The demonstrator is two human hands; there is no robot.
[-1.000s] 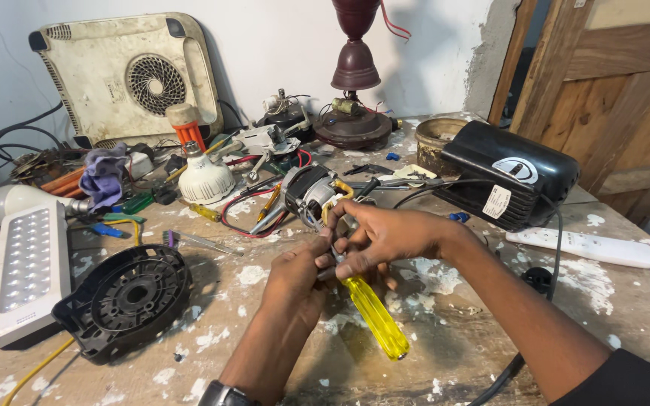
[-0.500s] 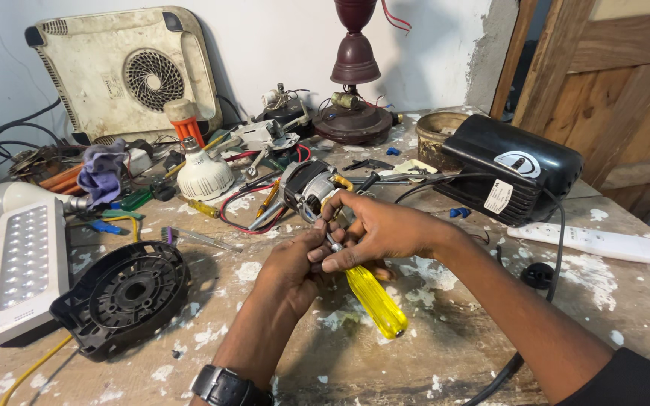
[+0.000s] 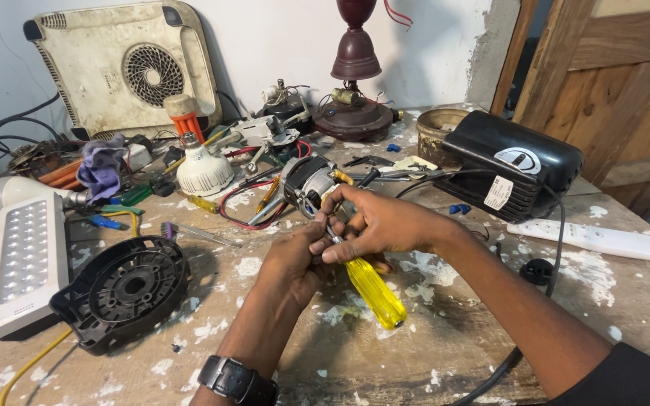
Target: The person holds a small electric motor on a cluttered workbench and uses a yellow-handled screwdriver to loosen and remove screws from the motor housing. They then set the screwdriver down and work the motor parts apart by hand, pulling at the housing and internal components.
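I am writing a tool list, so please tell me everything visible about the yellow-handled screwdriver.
The screwdriver has a translucent yellow handle that looks like plastic, and a thin metal shaft. It lies slanted above the paint-spattered table, handle end toward the camera, shaft pointing up-left to the small electric motor. The right hand grips it near the top of the handle, the left hand beside it. Its tip is hidden by the fingers.

Yellow-handled screwdriver (image 3: 372, 292) tilted, tip up at small grey motor (image 3: 306, 183) on table.
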